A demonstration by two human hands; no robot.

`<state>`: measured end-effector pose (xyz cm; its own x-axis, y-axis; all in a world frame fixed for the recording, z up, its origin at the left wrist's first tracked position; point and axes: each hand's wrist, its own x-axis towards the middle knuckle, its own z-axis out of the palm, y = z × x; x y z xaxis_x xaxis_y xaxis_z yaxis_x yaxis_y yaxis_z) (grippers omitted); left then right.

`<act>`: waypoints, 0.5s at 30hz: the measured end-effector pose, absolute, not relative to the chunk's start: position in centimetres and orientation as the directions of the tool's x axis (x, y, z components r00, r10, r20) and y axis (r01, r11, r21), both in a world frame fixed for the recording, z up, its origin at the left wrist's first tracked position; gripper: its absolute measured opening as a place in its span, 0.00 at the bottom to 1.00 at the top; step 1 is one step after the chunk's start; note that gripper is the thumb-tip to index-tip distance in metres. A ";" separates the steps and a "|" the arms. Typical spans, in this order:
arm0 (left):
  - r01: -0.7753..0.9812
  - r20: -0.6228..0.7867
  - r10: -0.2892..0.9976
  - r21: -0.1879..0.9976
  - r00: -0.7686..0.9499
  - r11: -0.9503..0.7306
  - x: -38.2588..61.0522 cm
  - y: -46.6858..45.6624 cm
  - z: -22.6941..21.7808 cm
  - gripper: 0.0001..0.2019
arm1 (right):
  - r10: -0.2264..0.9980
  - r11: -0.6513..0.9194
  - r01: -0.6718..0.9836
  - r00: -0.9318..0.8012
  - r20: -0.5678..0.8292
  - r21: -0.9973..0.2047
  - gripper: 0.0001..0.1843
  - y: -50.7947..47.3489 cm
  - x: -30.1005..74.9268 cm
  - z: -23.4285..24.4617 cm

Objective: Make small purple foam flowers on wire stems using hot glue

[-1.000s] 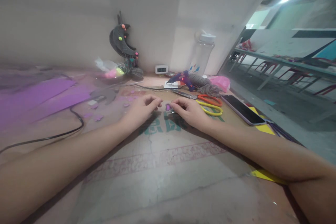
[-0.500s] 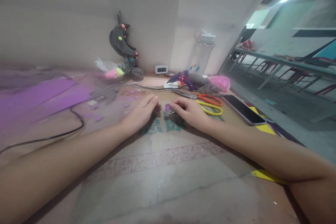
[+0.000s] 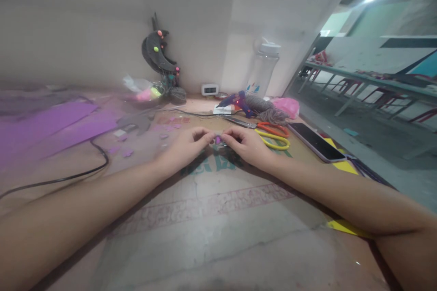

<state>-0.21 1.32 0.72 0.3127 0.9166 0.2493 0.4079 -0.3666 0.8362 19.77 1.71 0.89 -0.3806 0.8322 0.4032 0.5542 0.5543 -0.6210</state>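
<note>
Between my fingertips, just above the table, is a small purple piece (image 3: 218,139); its exact shape is too small to make out. My right hand (image 3: 247,145) pinches it from the right with thumb and forefinger. From the left, my left hand (image 3: 189,145) is closed on its other edge, thumb against forefinger. Beyond my right hand lie scissors with an orange handle and a yellow handle (image 3: 273,140). Several small purple cut-outs (image 3: 128,153) are scattered left of my left hand.
Purple sheets (image 3: 75,120) and a black cable (image 3: 106,159) lie at left. Toward the back stand a dark crescent ornament (image 3: 155,52), a small digital clock (image 3: 209,89), a glue gun (image 3: 235,102), grey yarn (image 3: 264,108) and a clear bottle (image 3: 264,70). A phone (image 3: 316,142) rests at right.
My left hand has turned and moved slightly right, and its thumb and forefinger have closed on the purple piece. My right hand has stayed nearly still, holding it.
</note>
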 end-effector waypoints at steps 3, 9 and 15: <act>0.427 0.235 0.920 0.831 0.314 -0.358 -0.1 1.1 0.9 0.16 | 0.830 0.557 0.550 -0.390 0.398 -0.622 0.14 1.6 19.7 1.0; 0.403 0.283 0.895 0.817 0.344 -0.413 -0.1 1.5 0.6 0.18 | 0.826 0.563 0.542 -0.393 0.404 -0.623 0.14 1.7 19.8 0.9; 0.424 0.210 0.909 0.831 0.361 -0.360 -0.1 1.2 0.6 0.16 | 0.826 0.563 0.563 -0.389 0.408 -0.605 0.14 1.8 19.9 0.7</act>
<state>-0.06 1.16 0.62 0.3607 0.9089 0.2096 0.4236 -0.3598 0.8313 19.88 1.82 0.71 -0.3886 0.8263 0.4078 0.5633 0.5633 -0.6045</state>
